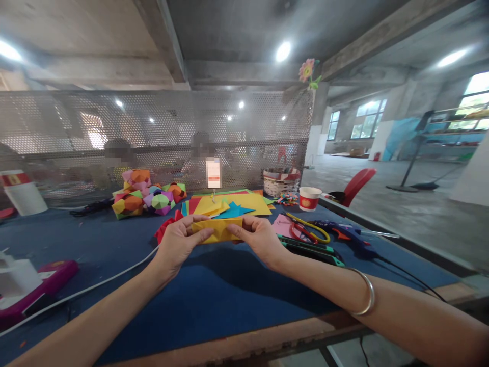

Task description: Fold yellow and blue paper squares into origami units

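A folded strip of yellow paper (219, 229) is held level above the blue table top (214, 295). My left hand (181, 239) pinches its left end, thumb in front and fingers behind. At the right end my right hand (257, 239) grips it the same way. Just behind the strip lie blue folded paper pieces (234, 210) and yellow folded pieces (209, 208), on a stack of coloured paper sheets (255, 202). Red folded paper (165, 228) shows beside my left hand.
To the right lie scissors with red and yellow handles (323, 233), a green-and-black cutter (309, 248), a hot glue gun (349, 237) and a paper cup (309, 199). Paper balls (130, 204) and a woven basket (281, 184) stand at the back. A purple power strip (57, 278) and white cable (114, 275) lie left.
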A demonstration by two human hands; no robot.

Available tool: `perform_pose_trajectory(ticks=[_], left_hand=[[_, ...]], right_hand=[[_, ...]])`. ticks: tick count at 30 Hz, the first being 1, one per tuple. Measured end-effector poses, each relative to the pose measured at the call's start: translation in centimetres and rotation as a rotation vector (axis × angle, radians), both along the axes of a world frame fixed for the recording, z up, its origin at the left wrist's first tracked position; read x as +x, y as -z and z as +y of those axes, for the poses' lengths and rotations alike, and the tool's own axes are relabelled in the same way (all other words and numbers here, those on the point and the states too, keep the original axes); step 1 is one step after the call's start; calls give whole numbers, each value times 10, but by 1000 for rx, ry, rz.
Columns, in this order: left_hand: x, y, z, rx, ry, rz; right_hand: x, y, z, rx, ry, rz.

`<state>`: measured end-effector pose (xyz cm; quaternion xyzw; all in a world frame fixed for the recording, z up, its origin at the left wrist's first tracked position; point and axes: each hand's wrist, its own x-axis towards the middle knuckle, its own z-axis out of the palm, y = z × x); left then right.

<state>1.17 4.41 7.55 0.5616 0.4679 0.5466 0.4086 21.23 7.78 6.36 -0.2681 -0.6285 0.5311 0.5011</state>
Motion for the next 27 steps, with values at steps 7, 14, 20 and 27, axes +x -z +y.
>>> perform_pose_trajectory(ticks=[7, 14, 20, 27], left_hand=[[1, -4, 0, -12, -54, -42], [-2, -6, 1, -47, -45, -98], [-10, -10, 4, -89, -58, -163], [-6, -11, 2, -128, -46, -171]], right_hand=[[0, -2, -2, -4, -56, -45], [3, -1, 2, 23, -55, -63], [1, 0, 2, 107, 16, -30], [2, 1, 1, 154, 46, -72]])
